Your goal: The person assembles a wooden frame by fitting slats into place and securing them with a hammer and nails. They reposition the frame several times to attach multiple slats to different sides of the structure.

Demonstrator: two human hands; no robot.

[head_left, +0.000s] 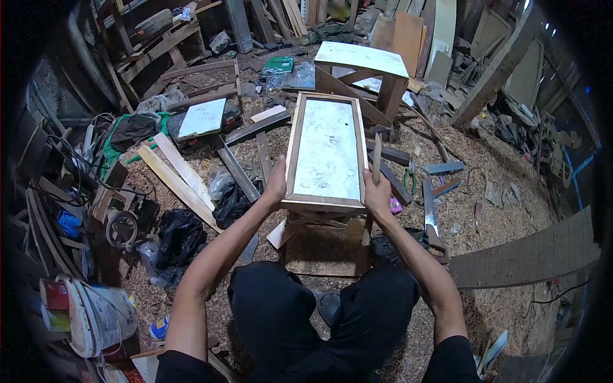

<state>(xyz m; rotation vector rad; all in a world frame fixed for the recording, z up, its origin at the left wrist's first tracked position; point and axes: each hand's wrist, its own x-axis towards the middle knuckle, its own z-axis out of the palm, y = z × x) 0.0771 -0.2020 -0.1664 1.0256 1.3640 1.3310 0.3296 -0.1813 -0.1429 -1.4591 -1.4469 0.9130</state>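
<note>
A rectangular wooden frame point(290, 156) with a white, scuffed panel point(327, 147) inside it lies in front of my knees, above a low wooden stand point(322, 252). My left hand point(276, 185) grips the frame's left side near the close corner. On the opposite side, my right hand point(378, 195) is closed around a narrow, pointed wooden strip point(377, 156), held upright along the frame. Its thumb rests against the frame's right edge. The fingertips of both hands are partly hidden.
A small white-topped wooden table point(361, 59) stands beyond the frame. A handsaw point(429, 214) lies to the right on the shavings-covered floor. Loose boards point(179, 179), black plastic bags point(181, 237) and a white bucket point(102, 316) are on the left. A curved plank point(530, 252) extends at right.
</note>
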